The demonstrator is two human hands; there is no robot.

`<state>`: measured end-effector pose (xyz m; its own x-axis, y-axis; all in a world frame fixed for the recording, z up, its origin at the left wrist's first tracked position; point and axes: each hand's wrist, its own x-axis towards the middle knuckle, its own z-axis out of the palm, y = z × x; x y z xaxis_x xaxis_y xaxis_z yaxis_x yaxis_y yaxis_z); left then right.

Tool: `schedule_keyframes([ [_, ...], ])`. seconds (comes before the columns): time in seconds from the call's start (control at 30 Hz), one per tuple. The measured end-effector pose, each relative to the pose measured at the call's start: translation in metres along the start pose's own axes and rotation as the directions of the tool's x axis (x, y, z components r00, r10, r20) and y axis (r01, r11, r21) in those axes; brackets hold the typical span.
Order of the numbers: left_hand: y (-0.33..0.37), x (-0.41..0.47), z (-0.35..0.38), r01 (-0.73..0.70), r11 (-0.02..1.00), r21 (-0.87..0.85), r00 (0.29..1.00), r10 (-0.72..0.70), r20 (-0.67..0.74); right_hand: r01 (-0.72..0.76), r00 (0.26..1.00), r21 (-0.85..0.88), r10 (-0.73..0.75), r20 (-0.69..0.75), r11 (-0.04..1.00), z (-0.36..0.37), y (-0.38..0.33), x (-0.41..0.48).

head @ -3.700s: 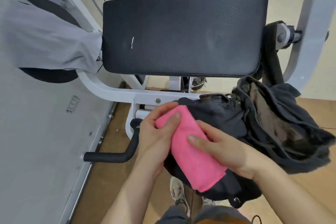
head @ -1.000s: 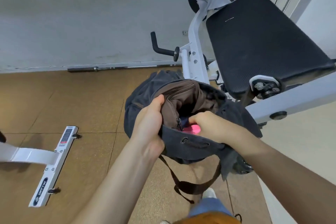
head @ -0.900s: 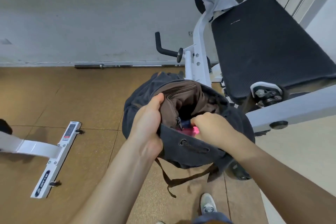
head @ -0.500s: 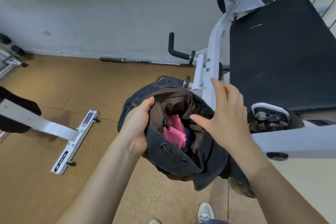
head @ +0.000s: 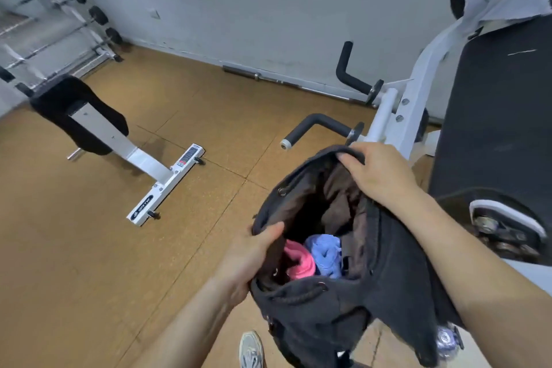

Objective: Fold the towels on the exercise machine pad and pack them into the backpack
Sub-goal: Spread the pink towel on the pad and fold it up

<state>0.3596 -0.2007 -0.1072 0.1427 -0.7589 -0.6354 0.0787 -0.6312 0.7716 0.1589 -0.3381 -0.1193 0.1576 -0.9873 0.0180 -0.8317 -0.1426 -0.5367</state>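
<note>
While left hand point(head: 248, 260) and right hand point(head: 379, 176) clutch backpack point(head: 343, 308) rim, tan floor point(head: 89, 248) (tiled) meets grey wall point(head: 268, 9).

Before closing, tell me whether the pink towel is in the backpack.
Yes, the pink towel lies in the backpack beside a blue towel.

Packed pink towel point(head: 299, 260) into backpack point(head: 388, 293)

Released it; left it at lower centre beside blue towel point(head: 325, 254), newly visible. Stopped spreading right hand point(head: 379, 173) above the opening; now grips far rim with it, centre right. Swung view left, bringing weight rack point(head: 59, 24) into upper left.
</note>
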Motion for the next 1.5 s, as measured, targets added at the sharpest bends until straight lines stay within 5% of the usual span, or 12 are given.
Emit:
schedule_keyframes([
  [0.13, 0.000, 0.004, 0.001, -0.092, 0.978, 0.189, 0.994, 0.102, -0.047, 0.031, 0.993, 0.201, -0.008, -0.116, 0.979, 0.004, 0.006, -0.003],
  [0.23, -0.003, 0.017, 0.001, -0.083, 0.947, 0.311, 0.980, 0.134, -0.148, 0.030, 0.997, 0.071, -0.025, -0.069, 0.997, 0.003, 0.014, -0.002],
  [0.33, 0.001, 0.034, 0.009, -0.095, 0.957, 0.273, 0.984, 0.131, -0.118, -0.031, 0.987, 0.200, 0.061, -0.148, 0.979, -0.003, 0.023, 0.002],
  [0.53, -0.006, 0.060, 0.013, -0.166, 0.953, 0.253, 0.975, 0.197, -0.103, -0.144, 0.987, -0.089, 0.137, -0.080, 0.986, 0.008, 0.049, 0.001],
  [0.63, -0.015, 0.080, 0.009, -0.232, 0.913, 0.336, 0.952, 0.284, -0.113, -0.209, 0.960, -0.254, 0.248, 0.132, 0.944, 0.026, 0.072, -0.008],
  [0.77, -0.027, 0.113, -0.003, -0.298, 0.687, 0.662, 0.890, 0.451, -0.068, -0.263, 0.924, -0.255, 0.319, 0.211, 0.930, 0.036, 0.088, -0.010],
  [0.9, -0.058, 0.126, -0.003, -0.249, 0.452, 0.856, 0.937, 0.337, 0.094, -0.284, 0.913, -0.271, 0.346, 0.217, 0.920, 0.050, 0.088, -0.006],
  [1.07, -0.091, 0.136, 0.010, -0.121, 0.427, 0.896, 0.992, 0.032, 0.119, -0.233, 0.920, -0.283, 0.305, 0.245, 0.930, 0.060, 0.091, -0.007],
  [1.13, -0.090, 0.132, 0.023, -0.159, 0.431, 0.888, 0.987, 0.095, 0.131, -0.155, 0.933, -0.287, 0.235, 0.272, 0.945, 0.061, 0.089, -0.009],
  [1.2, -0.083, 0.119, 0.045, -0.250, 0.585, 0.771, 0.968, 0.150, 0.200, -0.084, 0.944, -0.314, 0.177, 0.280, 0.946, 0.061, 0.083, -0.014],
  [1.3, -0.072, 0.095, 0.086, -0.258, 0.742, 0.618, 0.940, 0.045, 0.339, -0.010, 0.957, -0.376, 0.118, 0.264, 0.926, 0.063, 0.075, -0.024],
  [1.5, -0.069, 0.085, 0.087, -0.381, 0.667, 0.641, 0.903, 0.118, 0.414, 0.070, 0.968, -0.316, 0.011, 0.249, 0.946, 0.042, 0.061, -0.061],
])
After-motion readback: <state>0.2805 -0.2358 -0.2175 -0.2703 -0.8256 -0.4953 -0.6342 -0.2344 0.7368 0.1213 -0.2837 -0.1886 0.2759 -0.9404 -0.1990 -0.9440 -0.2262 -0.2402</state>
